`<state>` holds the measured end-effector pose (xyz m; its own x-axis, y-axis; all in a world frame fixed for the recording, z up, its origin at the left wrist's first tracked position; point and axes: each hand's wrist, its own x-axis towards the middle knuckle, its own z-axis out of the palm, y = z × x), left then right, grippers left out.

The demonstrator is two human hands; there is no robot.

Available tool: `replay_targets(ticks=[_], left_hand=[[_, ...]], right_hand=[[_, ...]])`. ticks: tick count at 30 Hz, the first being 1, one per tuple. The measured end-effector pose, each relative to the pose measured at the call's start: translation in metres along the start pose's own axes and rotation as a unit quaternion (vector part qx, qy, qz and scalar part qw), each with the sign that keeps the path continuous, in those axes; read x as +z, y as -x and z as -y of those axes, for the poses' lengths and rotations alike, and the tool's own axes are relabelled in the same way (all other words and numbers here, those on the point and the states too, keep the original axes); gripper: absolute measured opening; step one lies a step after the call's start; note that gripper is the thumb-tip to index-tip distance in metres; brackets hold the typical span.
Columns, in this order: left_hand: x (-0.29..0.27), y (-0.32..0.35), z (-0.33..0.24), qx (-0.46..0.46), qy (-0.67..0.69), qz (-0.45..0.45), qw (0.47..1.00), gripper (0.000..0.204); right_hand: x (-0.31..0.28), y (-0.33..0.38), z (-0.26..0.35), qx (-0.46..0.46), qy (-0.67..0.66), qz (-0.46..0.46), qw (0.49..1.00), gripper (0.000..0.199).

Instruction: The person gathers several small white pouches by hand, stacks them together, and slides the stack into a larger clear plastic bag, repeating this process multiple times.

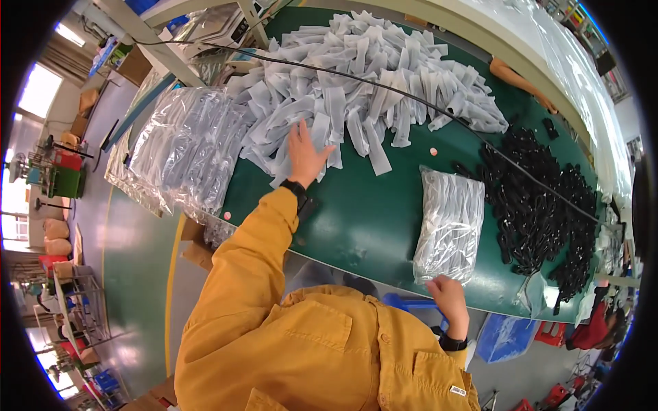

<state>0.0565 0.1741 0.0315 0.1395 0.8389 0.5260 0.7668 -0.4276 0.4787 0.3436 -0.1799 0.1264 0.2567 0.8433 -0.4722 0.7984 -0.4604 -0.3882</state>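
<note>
My left hand [306, 156] is stretched out with its fingers apart. It is over the near left edge of a big heap of small frosted plastic sleeves [370, 75], reaching among the loose ones. Close to my body, my right hand [449, 300] is curled at the near edge of a clear plastic bag [450, 219]. The bag lies flat on the green table [343, 226] and is packed with rows of pale sleeves. My right fingertips are partly hidden, though they appear closed on the bag's edge.
Several filled clear bags [188, 147] are stacked at the table's left end. A pile of black looped parts [531, 198] lies at the right. A dark cable [384, 84] crosses above the table. Another person's arm [521, 82] rests at the far side. Below stands a blue bin [506, 337].
</note>
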Motion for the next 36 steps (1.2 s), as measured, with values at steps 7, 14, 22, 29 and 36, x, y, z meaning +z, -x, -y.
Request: replay_targets(ticks=[7, 14, 22, 29, 36], left_hand=[[0.041, 0.058, -0.007, -0.046, -0.024, 0.153, 0.987, 0.072], [0.023, 0.102, -0.011, -0.353, 0.469, 0.162, 0.793, 0.021], [-0.073, 0.087, -0.002, -0.25, 0.335, 0.166, 0.893, 0.022], [-0.098, 0.154, 0.03, -0.184, 0.267, 0.2, 0.925, 0.016], [-0.121, 0.142, 0.017, 0.148, 0.099, 0.206, 0.962, 0.041]], right_hand=[[0.034, -0.092, 0.097, -0.181, -0.195, -0.061, 0.962, 0.019], [0.085, -0.157, 0.135, -0.212, -0.157, -0.131, 0.956, 0.023], [0.112, -0.167, 0.157, -0.169, -0.105, -0.198, 0.96, 0.032], [0.129, -0.174, 0.149, -0.194, 0.028, -0.181, 0.964, 0.033], [0.099, -0.165, 0.141, -0.164, -0.548, 0.015, 0.82, 0.025]])
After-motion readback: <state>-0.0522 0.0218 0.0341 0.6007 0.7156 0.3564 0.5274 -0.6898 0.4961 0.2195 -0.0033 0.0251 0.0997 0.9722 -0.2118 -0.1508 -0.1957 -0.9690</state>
